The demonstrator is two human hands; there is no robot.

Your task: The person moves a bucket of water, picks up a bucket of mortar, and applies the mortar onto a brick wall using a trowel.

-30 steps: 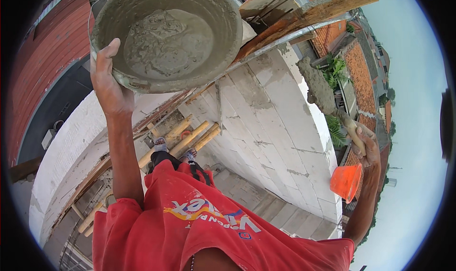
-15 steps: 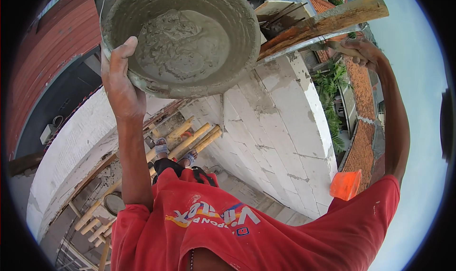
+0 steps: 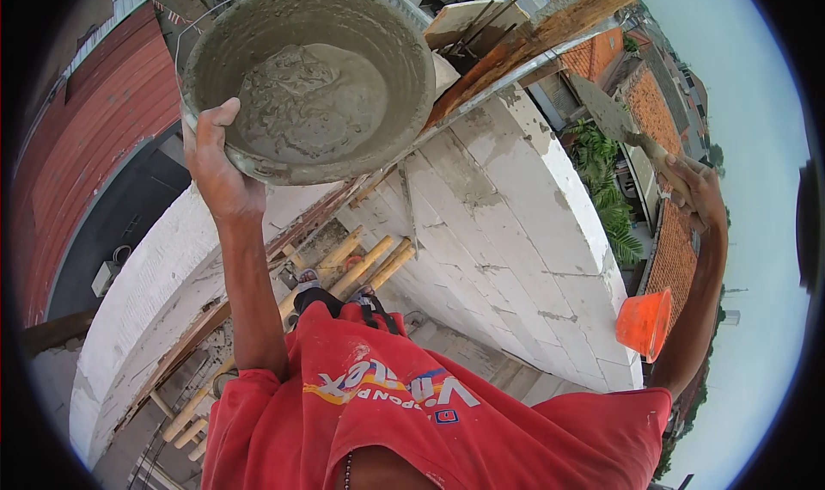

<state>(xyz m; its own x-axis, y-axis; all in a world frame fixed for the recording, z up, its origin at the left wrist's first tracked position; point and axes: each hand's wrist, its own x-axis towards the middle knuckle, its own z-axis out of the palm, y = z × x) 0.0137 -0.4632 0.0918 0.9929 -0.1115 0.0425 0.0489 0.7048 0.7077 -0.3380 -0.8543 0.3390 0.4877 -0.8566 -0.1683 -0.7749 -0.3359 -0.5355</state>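
My left hand (image 3: 222,168) grips the near left rim of a grey bucket (image 3: 391,146), its thumb over the edge. Wet grey mortar (image 3: 314,99) lies in the bucket, which is tilted so that its inside shows. Off to the right, my right hand (image 3: 703,193) is closed around the handle of a trowel (image 3: 601,110). The trowel's flat, mortar-coated blade points up and left, in the air beyond the block wall (image 3: 507,241). Nearer me, an orange bucket (image 3: 640,325) stands by the wall's top edge, beside my right forearm.
A wooden board (image 3: 541,43) runs along the far end of the wall. Below are bamboo poles (image 3: 365,262) under my feet (image 3: 308,279). A white wall (image 3: 142,318) curves along the left. Tiled roofs (image 3: 666,258) and a palm (image 3: 601,198) lie far below on the right.
My right hand has come nearer and a little right, bringing the trowel away from the board so its blade shows fully. The mortar bucket appears slightly further left, still in my left hand.
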